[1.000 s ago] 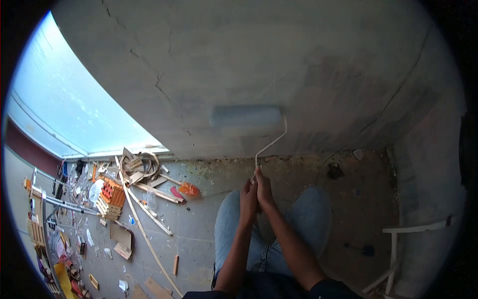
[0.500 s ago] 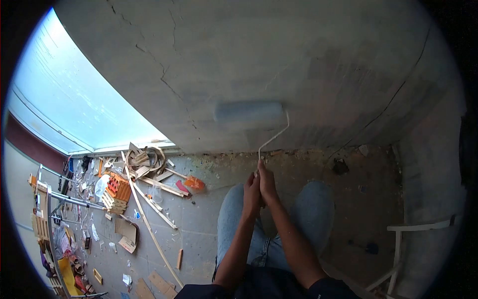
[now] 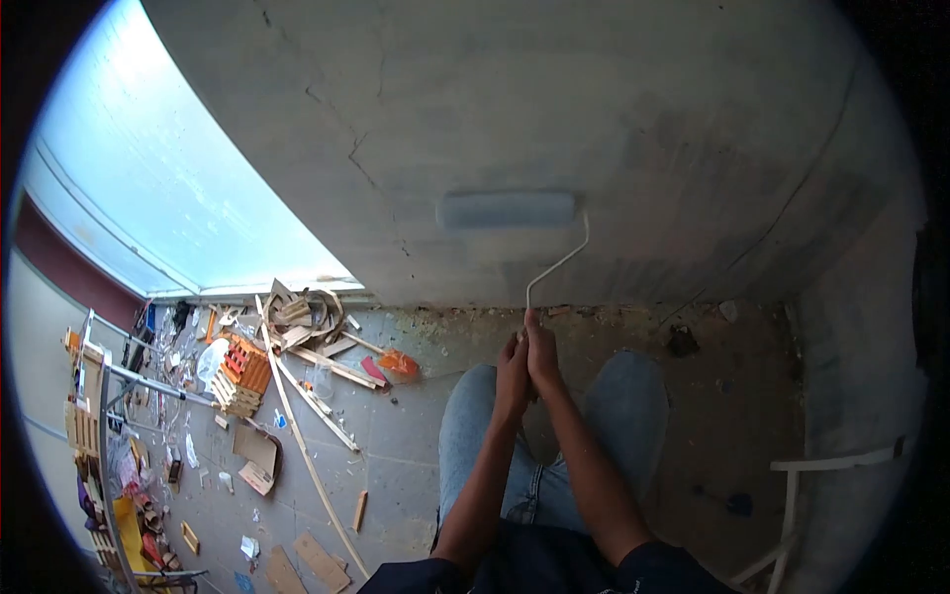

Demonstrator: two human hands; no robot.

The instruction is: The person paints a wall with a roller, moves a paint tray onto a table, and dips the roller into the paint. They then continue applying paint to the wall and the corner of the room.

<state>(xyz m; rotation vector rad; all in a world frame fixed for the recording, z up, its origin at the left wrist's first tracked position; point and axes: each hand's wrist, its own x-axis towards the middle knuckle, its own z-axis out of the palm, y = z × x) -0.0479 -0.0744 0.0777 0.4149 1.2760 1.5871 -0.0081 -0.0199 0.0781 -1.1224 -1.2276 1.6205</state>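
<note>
Grey wall (image 3: 554, 99), cracked on both sides, rises from a floor (image 3: 396, 465) strewn at left with wood scraps (image 3: 295, 315). Level against the wall's lower part is a paint roller (image 3: 507, 210), its bent wire (image 3: 558, 264) running down into the person's left hand (image 3: 511, 379) and right hand (image 3: 541, 356), closed together around its lower end.

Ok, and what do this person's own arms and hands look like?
The left hand and right hand are bare, with no gloves visible. Both forearms are uncovered below dark, short sleeves; small pale marks on the right sleeve are too small to read.
</note>
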